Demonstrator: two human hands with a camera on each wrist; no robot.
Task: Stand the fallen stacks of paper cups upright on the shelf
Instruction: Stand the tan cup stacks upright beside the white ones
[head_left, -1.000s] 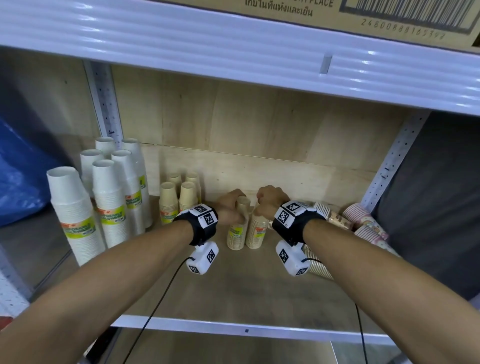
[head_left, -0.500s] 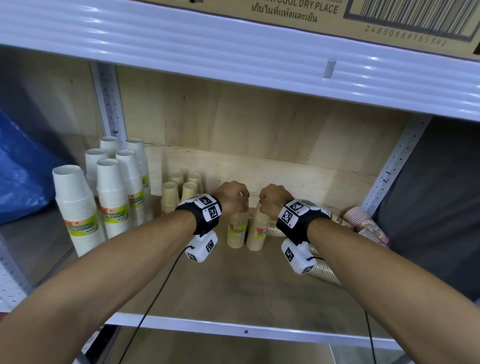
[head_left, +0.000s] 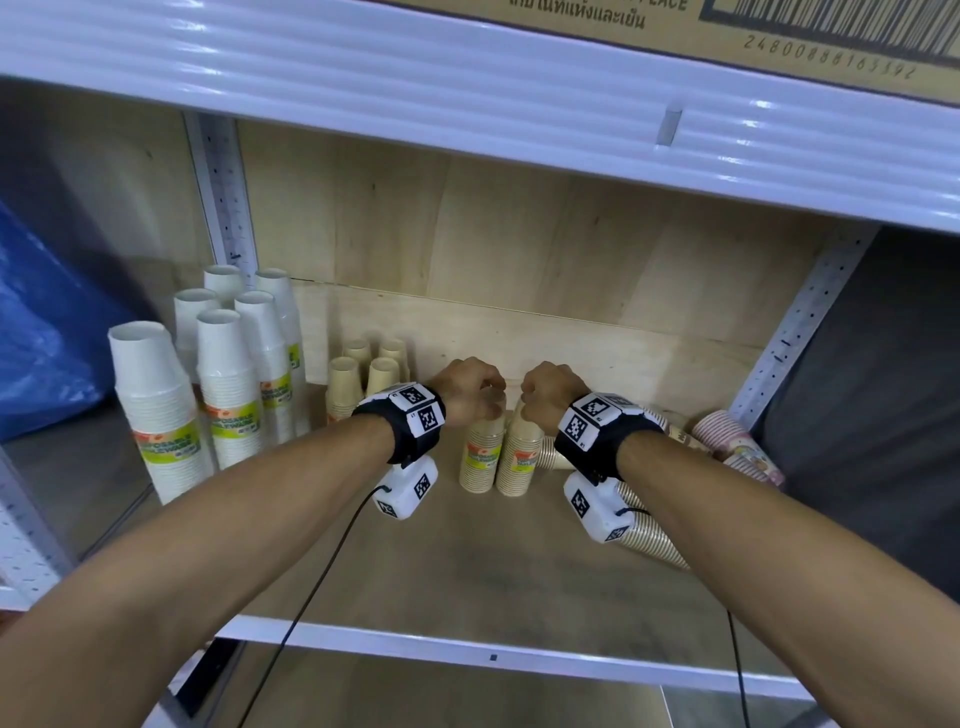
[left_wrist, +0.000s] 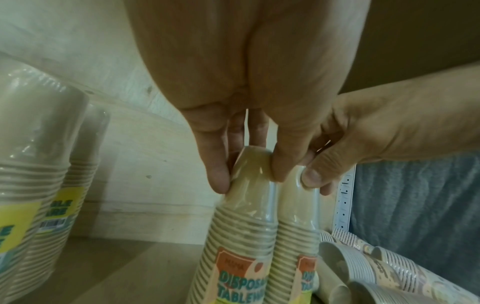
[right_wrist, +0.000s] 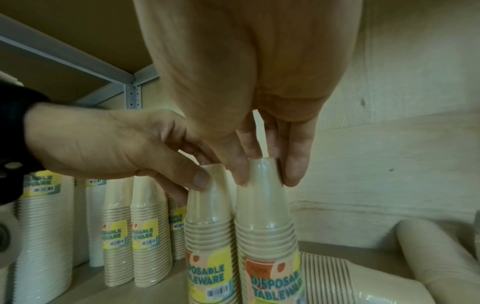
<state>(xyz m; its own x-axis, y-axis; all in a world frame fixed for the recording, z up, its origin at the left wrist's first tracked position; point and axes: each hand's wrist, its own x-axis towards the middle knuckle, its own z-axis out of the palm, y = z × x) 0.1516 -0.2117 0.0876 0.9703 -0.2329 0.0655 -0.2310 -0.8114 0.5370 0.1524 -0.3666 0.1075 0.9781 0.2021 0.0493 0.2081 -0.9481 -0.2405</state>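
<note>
While both arms reach into the shelf (head_left: 467, 566), each hand grips the top of one upright tan stack. Left hand (head_left: 470, 387) has fingers and thumb curled round the top cup of the left stack (head_left: 482, 452); in the left wrist view the fingertips (left_wrist: 219, 181) pinch its sides. Right hand (head_left: 550, 389) grasps the right stack (head_left: 519, 457) the same way, thumb on one side and fingers on the other (clear in the right wrist view). The two stacks stand touching each other mid-shelf, near the back board, bases on the wood, both wrapped in clear film with a "disposable tableware" label.

Fallen stacks (head_left: 652, 540) lie on their sides just right of the pair, partly hidden under the right forearm; patterned pink stacks (head_left: 737, 447) also lie tipped by the right post. Four small tan stacks (head_left: 363, 374) stand upright left of the hands, and tall white stacks (head_left: 228, 374) stand further left. A cardboard box (head_left: 779, 36) sits on the shelf above; blue plastic (head_left: 41, 332) shows at far left.
</note>
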